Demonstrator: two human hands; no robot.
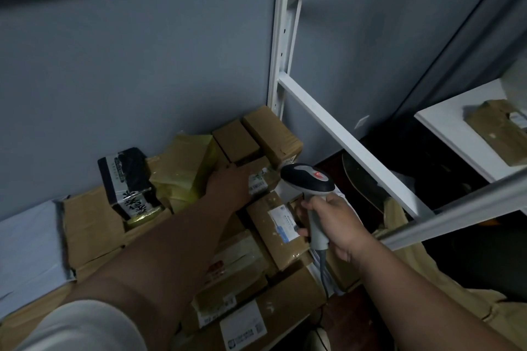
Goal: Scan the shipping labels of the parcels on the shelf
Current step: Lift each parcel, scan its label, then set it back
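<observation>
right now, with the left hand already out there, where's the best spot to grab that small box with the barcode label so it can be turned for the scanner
Probably by its two long sides, coming from above and the near-left, where the left hand already rests. The small box is wedged among taller cartons behind, so only its top is open. Keep fingers off the label, which faces the scanner gripped by the right hand.

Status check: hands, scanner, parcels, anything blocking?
Right hand grips barcode scanner. Left hand rests on back parcel, fingers hidden; its shipping label faces the scanner. Nothing blocking.
</observation>
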